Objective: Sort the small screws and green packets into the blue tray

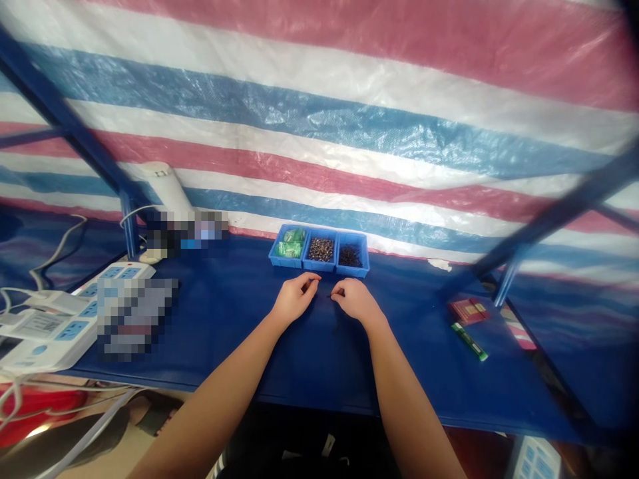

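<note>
Three bins (319, 267) edge-to-edge; left hand (296, 297) pinched, contents unclear; right hand (354, 297) pinches dark piece (329, 296); gap between.

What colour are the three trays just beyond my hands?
The trays are blue, best seen in the head view.

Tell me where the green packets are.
In the head view, the green packets lie in the leftmost of the three blue bins, left of the small brassy pieces and just beyond the left hand.
</note>
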Motion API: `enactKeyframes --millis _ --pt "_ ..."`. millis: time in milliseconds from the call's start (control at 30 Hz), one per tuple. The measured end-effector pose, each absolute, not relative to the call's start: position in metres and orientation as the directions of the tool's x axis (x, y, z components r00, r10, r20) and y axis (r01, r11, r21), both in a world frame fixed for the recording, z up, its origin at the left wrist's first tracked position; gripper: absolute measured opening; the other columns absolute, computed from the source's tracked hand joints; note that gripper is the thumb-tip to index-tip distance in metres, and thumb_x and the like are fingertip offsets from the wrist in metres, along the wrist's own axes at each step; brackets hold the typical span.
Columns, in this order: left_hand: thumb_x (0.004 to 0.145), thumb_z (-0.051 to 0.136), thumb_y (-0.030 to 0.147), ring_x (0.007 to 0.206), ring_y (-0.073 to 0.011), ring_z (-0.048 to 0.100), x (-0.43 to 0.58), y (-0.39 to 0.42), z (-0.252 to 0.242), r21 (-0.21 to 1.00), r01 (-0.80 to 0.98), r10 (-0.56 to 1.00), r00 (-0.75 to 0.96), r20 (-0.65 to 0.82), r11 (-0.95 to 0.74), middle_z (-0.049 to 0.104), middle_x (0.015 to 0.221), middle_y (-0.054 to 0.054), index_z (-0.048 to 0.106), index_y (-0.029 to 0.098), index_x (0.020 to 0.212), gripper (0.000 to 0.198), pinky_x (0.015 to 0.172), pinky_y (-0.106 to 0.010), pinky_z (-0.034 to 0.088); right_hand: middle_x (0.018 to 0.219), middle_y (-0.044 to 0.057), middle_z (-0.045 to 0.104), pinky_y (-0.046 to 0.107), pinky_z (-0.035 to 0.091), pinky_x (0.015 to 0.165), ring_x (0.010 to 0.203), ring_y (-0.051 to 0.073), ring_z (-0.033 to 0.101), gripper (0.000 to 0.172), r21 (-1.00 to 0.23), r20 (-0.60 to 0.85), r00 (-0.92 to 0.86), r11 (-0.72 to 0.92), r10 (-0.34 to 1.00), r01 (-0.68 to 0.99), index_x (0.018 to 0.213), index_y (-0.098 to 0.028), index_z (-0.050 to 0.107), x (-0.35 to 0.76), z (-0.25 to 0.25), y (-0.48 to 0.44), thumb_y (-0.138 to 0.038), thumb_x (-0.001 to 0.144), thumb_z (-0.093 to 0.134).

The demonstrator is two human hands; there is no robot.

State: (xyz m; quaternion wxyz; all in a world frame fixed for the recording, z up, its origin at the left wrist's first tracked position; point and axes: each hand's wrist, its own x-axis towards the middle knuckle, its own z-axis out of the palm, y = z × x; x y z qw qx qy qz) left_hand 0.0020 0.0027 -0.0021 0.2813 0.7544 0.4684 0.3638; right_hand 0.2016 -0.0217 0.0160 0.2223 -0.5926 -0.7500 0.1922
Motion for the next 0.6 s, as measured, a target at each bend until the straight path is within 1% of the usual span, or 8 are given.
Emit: enactKeyframes --millis 67,133,200,267,400,533,600 --pt "0.093 0.050 0.038 0.060 -0.0119 0.057 0.002 0.003 -0.002 0.756 0.503 0.903 0.319 0.289 -0.420 0.061 0.066 0.003 0.068 0.022 0.105 0.027 0.060 -0.022 0.045 0.082 0.005 0.071 0.031 0.045 0.074 0.080 0.021 0.064 0.010 -0.566 0.129 -0.184 0.225 0.974 0.793 0.074 -0.022 0.069 0.199 0.015 -0.021 -0.018 0.081 0.064" --pt "0.093 0.052 0.039 0.059 -0.0114 0.056 0.003 0.003 -0.002 0.749 0.501 0.894 0.338 0.294 -0.435 0.059 0.066 0.003 0.068 0.023 0.107 0.027 0.061 -0.022 0.044 0.082 0.004 0.070 0.030 0.047 0.073 0.079 0.019 0.064 0.009 -0.653 0.168 -0.157 0.229 0.973 0.722 0.080 -0.022 0.068 0.196 0.016 -0.020 -0.019 0.084 0.060" --pt "0.092 0.053 0.041 0.059 -0.0113 0.055 0.003 0.003 -0.002 0.746 0.498 0.889 0.350 0.294 -0.443 0.059 0.066 0.003 0.068 0.023 0.107 0.028 0.060 -0.022 0.044 0.084 0.002 0.071 0.029 0.048 0.073 0.077 0.017 0.064 0.011 -0.763 0.203 -0.123 0.235 0.971 0.602 0.088 -0.022 0.067 0.192 0.017 -0.020 -0.021 0.087 0.056" --pt "0.092 0.052 0.042 0.059 -0.0116 0.055 0.003 0.003 -0.001 0.747 0.496 0.889 0.352 0.294 -0.443 0.060 0.066 0.003 0.068 0.022 0.106 0.029 0.060 -0.022 0.044 0.086 0.001 0.071 0.028 0.049 0.074 0.078 0.016 0.065 0.012 -0.824 0.225 -0.101 0.244 0.969 0.512 0.091 -0.022 0.067 0.189 0.020 -0.020 -0.023 0.087 0.056" --pt "0.094 0.049 0.043 0.058 -0.0121 0.056 0.004 0.002 0.001 0.762 0.485 0.895 0.341 0.288 -0.429 0.061 0.065 0.002 0.066 0.021 0.101 0.029 0.058 -0.022 0.044 0.086 0.001 0.072 0.029 0.050 0.074 0.079 0.016 0.066 0.012 -0.857 0.240 -0.092 0.256 0.966 0.446 0.088 -0.022 0.069 0.186 0.025 -0.022 -0.025 0.085 0.058" --pt "0.095 0.045 0.044 0.057 -0.0122 0.057 0.004 -0.001 0.005 0.789 0.462 0.906 0.320 0.278 -0.405 0.063 0.066 0.002 0.064 0.020 0.092 0.031 0.056 -0.022 0.043 0.087 0.001 0.072 0.028 0.050 0.072 0.079 0.016 0.066 0.015 -0.877 0.244 -0.086 0.258 0.966 0.406 0.093 -0.022 0.071 0.182 0.027 -0.023 -0.025 0.084 0.060" --pt "0.096 0.044 0.044 0.058 -0.0124 0.058 0.004 -0.002 0.007 0.804 0.442 0.908 0.318 0.274 -0.398 0.063 0.066 0.002 0.063 0.020 0.093 0.032 0.056 -0.022 0.044 0.088 0.001 0.073 0.028 0.050 0.071 0.078 0.016 0.066 0.016 -0.871 0.260 -0.075 0.268 0.963 0.412 0.094 -0.022 0.071 0.182 0.027 -0.023 -0.025 0.083 0.060"
